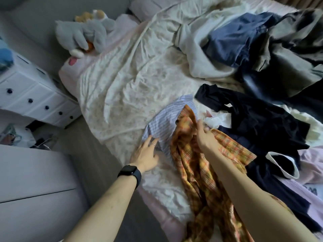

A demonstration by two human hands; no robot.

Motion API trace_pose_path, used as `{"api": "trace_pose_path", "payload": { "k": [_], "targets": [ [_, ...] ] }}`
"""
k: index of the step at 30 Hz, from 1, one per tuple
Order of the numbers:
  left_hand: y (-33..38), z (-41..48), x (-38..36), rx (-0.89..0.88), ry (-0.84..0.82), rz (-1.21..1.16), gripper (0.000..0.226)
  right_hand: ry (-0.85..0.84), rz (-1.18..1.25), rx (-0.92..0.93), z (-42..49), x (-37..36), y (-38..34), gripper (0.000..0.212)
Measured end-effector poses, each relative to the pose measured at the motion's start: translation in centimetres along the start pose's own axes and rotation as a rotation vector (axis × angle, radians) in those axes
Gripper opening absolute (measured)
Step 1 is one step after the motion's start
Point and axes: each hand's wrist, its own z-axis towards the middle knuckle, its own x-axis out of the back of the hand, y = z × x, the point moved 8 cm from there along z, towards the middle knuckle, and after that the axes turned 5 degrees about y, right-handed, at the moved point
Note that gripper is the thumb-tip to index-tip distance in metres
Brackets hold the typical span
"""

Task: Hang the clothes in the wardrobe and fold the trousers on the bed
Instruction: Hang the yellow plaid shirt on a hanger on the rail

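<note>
Right hand (205, 137) pinches plaid shirt (195, 172), left hand (145, 154) fingers flat on striped shirt (164, 123); lifting may drag both, they overlap.

bed (153, 203): cream quilt (132, 81) over pink sheet | left: white drawers (35, 95), dark knobs | floor (90, 154): grey | near-left: pale cabinet (35, 189) | bedhead: grey plush toys (87, 32) | top right: curtain (311, 2) edge | light: dim, cool
</note>
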Motion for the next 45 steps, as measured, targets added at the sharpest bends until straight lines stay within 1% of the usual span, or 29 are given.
{"api": "trace_pose_path", "payload": {
  "k": [1, 3, 5, 6, 8, 10, 13, 14, 18, 20, 23, 24, 26, 27, 28, 29, 31, 32, 33, 35, 37, 38, 40, 42, 44, 45],
  "targets": [
    [-0.5, -0.7, 0.5, 0.028, -0.002, -0.072, 0.068, 0.020, 0.015, -0.026, -1.2, 0.7, 0.7, 0.092],
    [-1.2, -2.3, 2.4, 0.060, 0.030, -0.158, 0.064, 0.086, 0.082, -0.085, -3.7, 2.7, 2.0, 0.076],
    [-1.5, -4.4, 4.8, 0.063, 0.079, -0.149, 0.061, 0.130, 0.161, -0.113, -6.8, 4.7, 3.0, 0.055],
    [-1.4, -5.6, 5.9, 0.045, 0.104, -0.141, 0.060, 0.140, 0.159, -0.092, -8.4, 5.8, 3.2, 0.046],
    [-0.5, -8.4, 7.8, 0.010, 0.141, -0.166, 0.058, 0.157, 0.086, 0.009, -11.4, 7.8, 3.2, 0.032],
    [0.8, -12.3, 9.8, -0.030, 0.167, -0.212, 0.054, 0.148, -0.015, 0.138, -15.4, 9.3, 2.3, 0.024],
    [2.4, -19.0, 12.3, -0.114, 0.242, -0.245, 0.049, 0.129, -0.283, 0.390, -22.1, 10.1, -0.7, 0.012],
    [2.9, -21.2, 12.8, -0.145, 0.266, -0.256, 0.048, 0.119, -0.380, 0.469, -24.3, 9.9, -1.9, 0.011],
    [3.9, -30.2, 13.5, -0.271, 0.324, -0.325, 0.048, 0.076, -0.680, 0.755, -34.4, 9.0, -6.5, 0.018],
    [3.4, -34.6, 14.4, -0.309, 0.374, -0.391, 0.050, -0.057, -0.816, 0.853, -40.6, 7.3, -8.8, 0.017],
    [2.5, -40.2, 16.2, -0.393, 0.421, -0.473, 0.056, -0.268, -0.941, 1.084, -50.6, 3.9, -11.9, 0.017],
    [2.4, -41.9, 16.5, -0.438, 0.402, -0.477, 0.051, -0.326, -0.952, 1.146, -54.1, 3.0, -12.8, 0.018],
    [1.8, -45.6, 17.0, -0.507, 0.361, -0.525, 0.032, -0.422, -0.937, 1.266, -60.9, 2.2, -14.3, 0.022],
    [1.1, -46.8, 17.2, -0.482, 0.355, -0.509, 0.026, -0.450, -0.929, 1.302, -63.3, 2.1, -15.2, 0.022],
    [0.0, -47.8, 17.2, -0.421, 0.342, -0.462, 0.022, -0.472, -0.919, 1.325, -65.3, 2.2, -15.9, 0.020],
    [-1.6, -49.3, 17.0, -0.365, 0.302, -0.454, 0.023, -0.495, -0.910, 1.344, -67.3, 2.1, -16.5, 0.021],
    [-3.8, -51.9, 16.5, -0.366, 0.184, -0.648, 0.029, -0.524, -0.877, 1.362, -69.5, 2.1, -17.4, 0.029],
    [-5.3, -53.4, 16.4, -0.346, 0.171, -0.723, 0.026, -0.533, -0.866, 1.370, -70.3, 2.0, -17.3, 0.033],
    [-6.9, -54.6, 16.3, -0.308, 0.193, -0.759, 0.028, -0.553, -0.868, 1.374, -71.1, 1.5, -17.0, 0.033],
    [-9.5, -56.1, 16.3, -0.252, 0.261, -0.797, 0.045, -0.622, -0.903, 1.374, -72.4, 0.2, -15.8, 0.024],
    [-10.8, -57.5, 16.3, -0.254, 0.316, -0.805, 0.063, -0.691, -0.936, 1.388, -73.8, -1.7, -14.6, 0.018],
    [-10.6, -57.6, 16.2, -0.271, 0.316, -0.775, 0.064, -0.711, -0.929, 1.394, -74.0, -2.3, -14.4, 0.016],
    [-11.9, -59.0, 15.4, -0.211, 0.370, -0.689, 0.049, -0.777, -0.937, 1.434, -75.3, -4.4, -13.9, 0.016],
    [-14.2, -60.2, 14.7, -0.128, 0.486, -0.626, 0.033, -0.807, -0.940, 1.452, -75.7, -5.8, -13.8, 0.017],
    [-17.5, -62.2, 13.9, -0.006, 0.613, -0.582, 0.016, -0.804, -0.963, 1.456, -75.1, -7.2, -13.7, 0.019],
    [-19.5, -63.4, 13.3, 0.069, 0.655, -0.586, 0.006, -0.803, -0.989, 1.455, -74.5, -8.2, -13.5, 0.023]
  ]
}}
